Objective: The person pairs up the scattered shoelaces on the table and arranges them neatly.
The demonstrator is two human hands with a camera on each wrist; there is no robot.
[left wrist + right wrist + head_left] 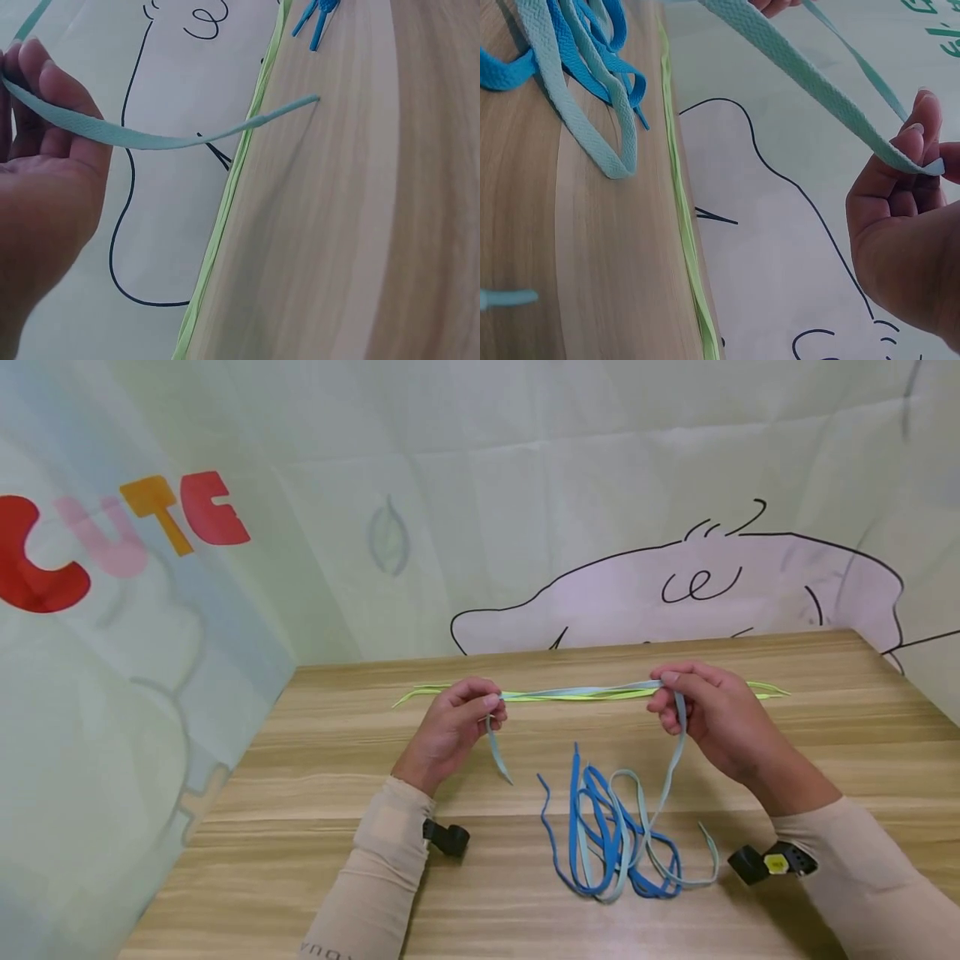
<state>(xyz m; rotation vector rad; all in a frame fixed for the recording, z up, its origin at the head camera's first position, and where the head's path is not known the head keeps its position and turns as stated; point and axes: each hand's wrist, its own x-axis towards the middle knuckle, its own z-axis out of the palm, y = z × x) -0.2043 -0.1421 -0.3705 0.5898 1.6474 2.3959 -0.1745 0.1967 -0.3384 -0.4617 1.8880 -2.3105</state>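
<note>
A person's two bare hands stretch a pale teal, flat woven lace (135, 138) between them above a wood-grain worktop (337, 810). The left hand (459, 720) pinches the lace between thumb and fingers, and a short free end hangs below it. The right hand (712, 714) pinches the lace between thumb and forefinger, its other fingers bent in toward the palm. From there the lace drops in a long curve to a loose heap on the worktop.

In that heap, nearer the person, pale teal loops tangle with a bright blue flat lace (573, 810); a teal tip lies at the right side, and blue tips point toward the far edge. Neon yellow-green flat laces (679, 176) lie roughly straight along the far part of the worktop, side by side. In the head view the stretched teal section passes in front of them, while both wrist views show the hands raised clear of the surface.

Both arms wear beige sleeves (390, 852), each with a small black device (447, 839) at the wrist. Behind the worktop hangs a pale green printed backdrop (337, 460) with colourful letters reading "CUTE" and a black-outlined cartoon figure (600, 602).
</note>
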